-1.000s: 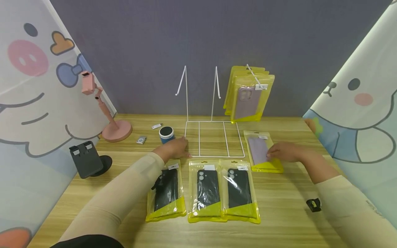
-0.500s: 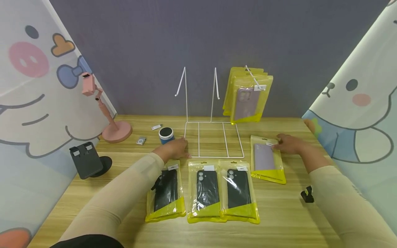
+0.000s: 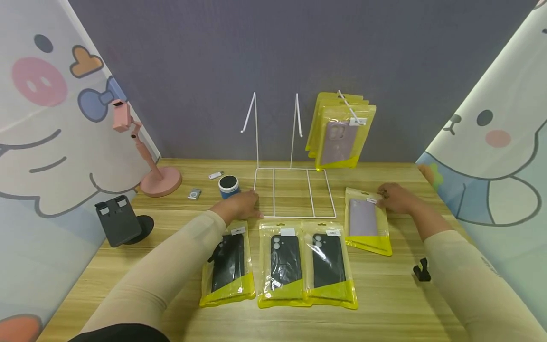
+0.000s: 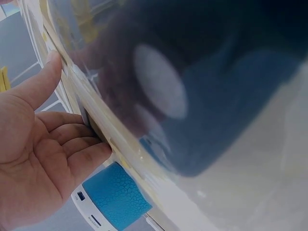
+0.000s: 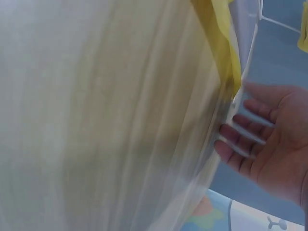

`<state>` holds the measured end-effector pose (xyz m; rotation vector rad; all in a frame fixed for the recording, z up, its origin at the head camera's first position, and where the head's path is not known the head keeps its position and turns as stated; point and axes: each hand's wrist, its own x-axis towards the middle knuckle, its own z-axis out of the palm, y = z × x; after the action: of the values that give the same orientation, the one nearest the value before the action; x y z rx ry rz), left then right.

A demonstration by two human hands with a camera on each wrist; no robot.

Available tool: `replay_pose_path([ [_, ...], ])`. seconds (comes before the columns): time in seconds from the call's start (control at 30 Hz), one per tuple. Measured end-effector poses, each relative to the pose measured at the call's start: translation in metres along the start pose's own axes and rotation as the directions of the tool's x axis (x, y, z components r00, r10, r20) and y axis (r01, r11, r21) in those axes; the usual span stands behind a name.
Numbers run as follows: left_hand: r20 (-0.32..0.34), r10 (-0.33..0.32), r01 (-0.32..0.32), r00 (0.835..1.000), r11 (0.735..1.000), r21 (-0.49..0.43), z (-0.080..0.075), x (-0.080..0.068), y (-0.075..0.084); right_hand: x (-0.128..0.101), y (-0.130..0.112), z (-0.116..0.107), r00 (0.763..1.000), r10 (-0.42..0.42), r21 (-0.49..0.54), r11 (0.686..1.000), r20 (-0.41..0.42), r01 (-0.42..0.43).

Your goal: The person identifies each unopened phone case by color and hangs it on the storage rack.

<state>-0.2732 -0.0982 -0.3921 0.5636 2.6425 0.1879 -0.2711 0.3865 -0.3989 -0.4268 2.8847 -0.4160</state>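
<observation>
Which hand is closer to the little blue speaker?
The left. The left hand rests on the white wire rack's front-left corner, right beside the blue speaker. The right hand is far across the table, at the purple phone case packet's top edge.

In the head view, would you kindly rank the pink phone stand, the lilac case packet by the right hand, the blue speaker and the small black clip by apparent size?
1. pink phone stand
2. lilac case packet
3. blue speaker
4. black clip

The stand stands farther back, so its lead is unsure.

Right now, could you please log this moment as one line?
left hand: steadies white wire rack | right hand: touches lilac phone-case packet top
</observation>
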Motion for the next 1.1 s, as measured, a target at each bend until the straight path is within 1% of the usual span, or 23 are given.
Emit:
replay_pose_path([
  [0.03, 0.002, -0.001, 0.001, 1.0, 1.0, 0.0, 0.0, 0.0, 0.0, 0.001, -0.001, 0.0, 1.0, -0.01, -0.007, 1.0, -0.009, 0.009],
  [0.1, 0.004, 0.003, -0.003, 1.0, 1.0, 0.003, 0.0, -0.001, 0.0, 0.002, -0.003, -0.001, 1.0, -0.019, -0.023, 1.0, 0.002, 0.019],
  [0.23, 0.009, 0.007, -0.007, 1.0, 1.0, -0.003, -0.001, -0.003, 0.002, -0.001, -0.005, -0.001, 0.999, -0.009, -0.059, 0.998, 0.032, 0.011],
  [0.3, 0.008, 0.007, -0.007, 1.0, 1.0, -0.007, -0.001, -0.003, 0.003, -0.002, -0.004, -0.002, 0.999, -0.008, -0.055, 0.998, 0.04, 0.01],
  [0.37, 0.006, 0.003, -0.003, 1.0, 1.0, -0.009, -0.001, -0.003, 0.004, -0.005, -0.004, -0.006, 1.0, -0.02, -0.043, 0.999, 0.024, 0.021],
  [0.47, 0.008, 0.002, -0.002, 1.0, 1.0, -0.006, -0.001, -0.003, 0.004, -0.01, -0.005, -0.015, 0.998, -0.041, 0.001, 0.999, -0.041, 0.041],
  [0.57, 0.011, 0.005, -0.005, 1.0, 1.0, -0.003, 0.0, -0.003, 0.004, -0.017, -0.01, -0.028, 0.991, -0.03, 0.144, 0.988, -0.132, 0.049],
  [0.6, 0.012, 0.004, -0.004, 1.0, 1.0, -0.002, 0.0, -0.003, 0.004, -0.019, -0.012, -0.033, 0.988, -0.018, 0.213, 0.976, -0.154, 0.051],
  [0.63, 0.012, 0.004, -0.004, 1.0, 1.0, -0.003, -0.001, -0.002, 0.004, -0.021, -0.015, -0.038, 0.983, -0.011, 0.258, 0.964, -0.186, 0.06],
  [0.7, 0.012, 0.003, -0.003, 1.0, 1.0, -0.001, 0.0, -0.002, 0.003, -0.026, -0.022, -0.048, 0.974, 0.03, 0.348, 0.936, -0.226, 0.052],
  [0.77, 0.009, 0.004, -0.004, 1.0, 1.0, 0.002, 0.0, -0.001, 0.002, -0.03, -0.029, -0.058, 0.965, 0.049, 0.4, 0.914, -0.256, 0.06],
  [0.83, 0.01, 0.005, -0.005, 1.0, 1.0, 0.004, 0.0, -0.001, 0.001, -0.034, -0.039, -0.065, 0.955, 0.06, 0.424, 0.903, -0.289, 0.072],
  [0.9, 0.012, 0.007, -0.007, 1.0, 1.0, 0.007, -0.001, -0.001, 0.001, -0.036, -0.048, -0.072, 0.945, 0.051, 0.455, 0.884, -0.323, 0.108],
  [1.1, 0.029, -0.003, 0.003, 1.0, 1.0, -0.014, -0.002, -0.003, 0.002, -0.043, -0.077, -0.09, 0.896, 0.0, 0.443, 0.869, -0.445, 0.22],
])
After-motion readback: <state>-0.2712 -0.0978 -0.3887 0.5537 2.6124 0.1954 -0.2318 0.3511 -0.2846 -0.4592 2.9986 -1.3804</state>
